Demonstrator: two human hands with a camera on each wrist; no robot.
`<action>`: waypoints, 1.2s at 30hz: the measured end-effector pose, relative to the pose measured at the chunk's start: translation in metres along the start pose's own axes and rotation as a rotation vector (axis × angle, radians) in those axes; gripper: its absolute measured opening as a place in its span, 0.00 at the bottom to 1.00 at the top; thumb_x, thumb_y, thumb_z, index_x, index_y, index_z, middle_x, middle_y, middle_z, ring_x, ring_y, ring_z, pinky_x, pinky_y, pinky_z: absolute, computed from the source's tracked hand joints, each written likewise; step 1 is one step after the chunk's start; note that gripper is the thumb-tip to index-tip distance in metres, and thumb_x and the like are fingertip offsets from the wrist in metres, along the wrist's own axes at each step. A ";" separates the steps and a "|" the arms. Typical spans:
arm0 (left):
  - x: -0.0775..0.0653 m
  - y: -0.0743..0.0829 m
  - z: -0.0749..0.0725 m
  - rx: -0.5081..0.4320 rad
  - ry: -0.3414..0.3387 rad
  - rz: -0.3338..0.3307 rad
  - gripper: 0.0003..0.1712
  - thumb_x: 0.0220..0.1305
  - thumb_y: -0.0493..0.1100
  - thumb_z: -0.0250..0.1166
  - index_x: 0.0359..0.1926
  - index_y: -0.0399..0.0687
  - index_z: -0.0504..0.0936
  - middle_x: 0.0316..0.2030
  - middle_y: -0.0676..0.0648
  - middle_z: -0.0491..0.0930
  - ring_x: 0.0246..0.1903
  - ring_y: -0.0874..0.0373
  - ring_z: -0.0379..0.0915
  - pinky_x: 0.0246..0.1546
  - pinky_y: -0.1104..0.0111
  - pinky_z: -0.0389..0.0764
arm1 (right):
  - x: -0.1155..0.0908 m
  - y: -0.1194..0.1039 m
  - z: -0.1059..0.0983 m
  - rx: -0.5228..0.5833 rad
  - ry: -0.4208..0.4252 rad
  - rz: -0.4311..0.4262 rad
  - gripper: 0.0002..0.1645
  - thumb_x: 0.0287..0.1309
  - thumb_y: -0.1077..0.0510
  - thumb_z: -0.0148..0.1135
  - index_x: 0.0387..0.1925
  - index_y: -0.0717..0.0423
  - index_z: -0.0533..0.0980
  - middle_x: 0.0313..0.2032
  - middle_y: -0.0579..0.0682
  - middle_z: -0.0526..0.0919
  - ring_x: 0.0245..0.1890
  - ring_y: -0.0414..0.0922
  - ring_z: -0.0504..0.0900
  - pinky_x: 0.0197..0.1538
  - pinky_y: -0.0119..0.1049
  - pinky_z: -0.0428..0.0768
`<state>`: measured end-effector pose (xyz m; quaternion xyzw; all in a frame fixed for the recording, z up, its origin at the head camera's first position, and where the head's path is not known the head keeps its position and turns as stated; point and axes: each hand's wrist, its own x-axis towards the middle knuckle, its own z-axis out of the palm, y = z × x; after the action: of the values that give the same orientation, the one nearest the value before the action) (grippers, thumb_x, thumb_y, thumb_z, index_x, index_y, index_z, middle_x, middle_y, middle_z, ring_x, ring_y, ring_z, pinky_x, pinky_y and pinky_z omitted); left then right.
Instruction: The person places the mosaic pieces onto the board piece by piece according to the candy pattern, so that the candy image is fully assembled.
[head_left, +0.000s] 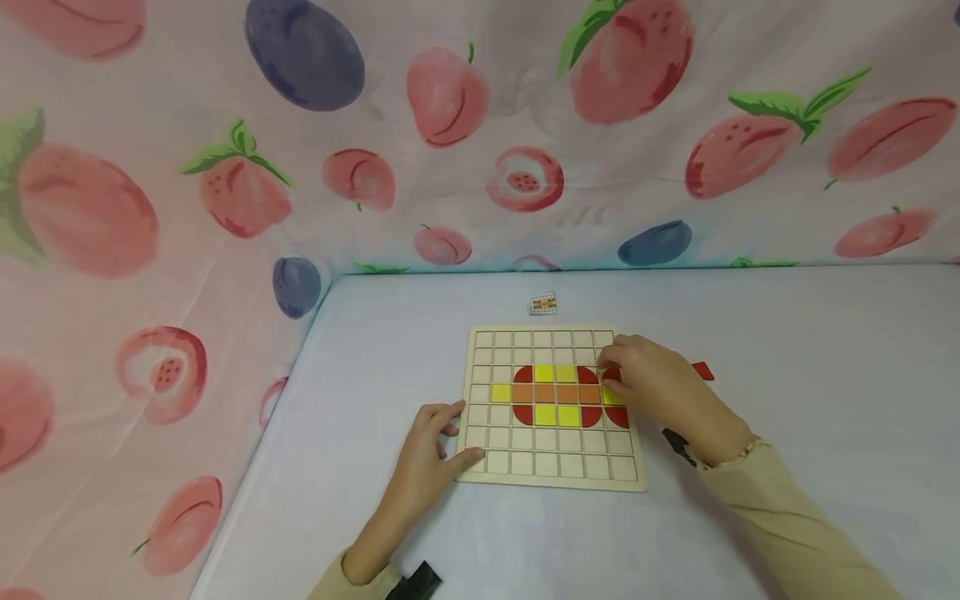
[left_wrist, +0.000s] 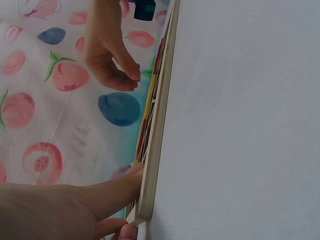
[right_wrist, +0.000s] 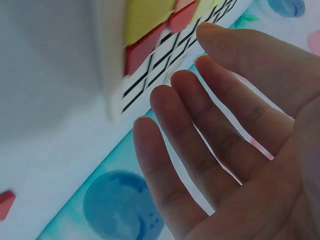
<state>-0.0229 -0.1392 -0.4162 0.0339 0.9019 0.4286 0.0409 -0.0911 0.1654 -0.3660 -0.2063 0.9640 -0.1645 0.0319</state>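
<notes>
A square wooden grid board (head_left: 552, 482) lies on the white table, with yellow, orange and red tiles set in its middle rows. The red tiles, such as the red tile (head_left: 592, 416), have rounded corners. My left hand (head_left: 426, 450) rests at the board's left side, thumb on the front left corner and a fingertip against the edge. Over the right side of the board is my right hand (head_left: 660, 387), its fingertips close to the red and yellow tiles in the right column. In the right wrist view its fingers (right_wrist: 167, 110) are loosely extended, and no tile shows among them.
A small card (head_left: 543, 303) with a printed grid pattern lies behind the board. One loose red tile (head_left: 702, 371) is on the table to the right, beyond my right hand. Fruit-printed cloth (head_left: 525, 125) hangs behind the table and along its left side.
</notes>
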 end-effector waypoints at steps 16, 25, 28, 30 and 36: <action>0.001 -0.002 0.001 0.006 -0.006 0.009 0.39 0.53 0.42 0.77 0.65 0.40 0.74 0.53 0.45 0.72 0.32 0.60 0.64 0.31 0.74 0.69 | -0.025 0.037 -0.010 -0.053 0.022 0.045 0.14 0.51 0.64 0.74 0.41 0.61 0.83 0.43 0.56 0.83 0.49 0.57 0.79 0.51 0.54 0.80; 0.000 -0.002 0.001 -0.001 0.003 0.007 0.38 0.52 0.43 0.78 0.64 0.40 0.75 0.53 0.45 0.73 0.32 0.60 0.64 0.31 0.74 0.70 | -0.032 0.055 -0.011 -0.051 0.029 0.060 0.14 0.50 0.64 0.74 0.40 0.63 0.83 0.41 0.58 0.83 0.47 0.58 0.78 0.51 0.55 0.79; 0.000 -0.003 0.001 0.001 0.003 0.012 0.39 0.52 0.43 0.78 0.64 0.40 0.75 0.53 0.44 0.73 0.32 0.60 0.64 0.31 0.74 0.70 | -0.034 0.060 -0.011 -0.046 0.034 0.060 0.14 0.49 0.65 0.75 0.39 0.64 0.83 0.40 0.58 0.83 0.44 0.57 0.78 0.49 0.54 0.81; 0.001 -0.003 0.001 -0.001 0.003 0.011 0.39 0.52 0.43 0.78 0.64 0.40 0.75 0.53 0.44 0.72 0.33 0.60 0.64 0.31 0.74 0.70 | -0.034 0.063 -0.010 -0.043 0.031 0.069 0.14 0.49 0.65 0.75 0.39 0.64 0.83 0.39 0.57 0.83 0.43 0.55 0.77 0.47 0.53 0.81; 0.001 -0.002 0.001 -0.005 -0.001 0.011 0.39 0.53 0.43 0.77 0.65 0.40 0.74 0.54 0.45 0.72 0.33 0.60 0.64 0.31 0.74 0.70 | -0.036 0.078 -0.009 -0.044 0.012 0.088 0.17 0.47 0.65 0.76 0.41 0.65 0.83 0.39 0.59 0.82 0.43 0.57 0.77 0.49 0.55 0.80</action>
<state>-0.0236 -0.1400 -0.4184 0.0390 0.9005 0.4312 0.0390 -0.0895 0.2504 -0.3834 -0.1633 0.9758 -0.1427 0.0290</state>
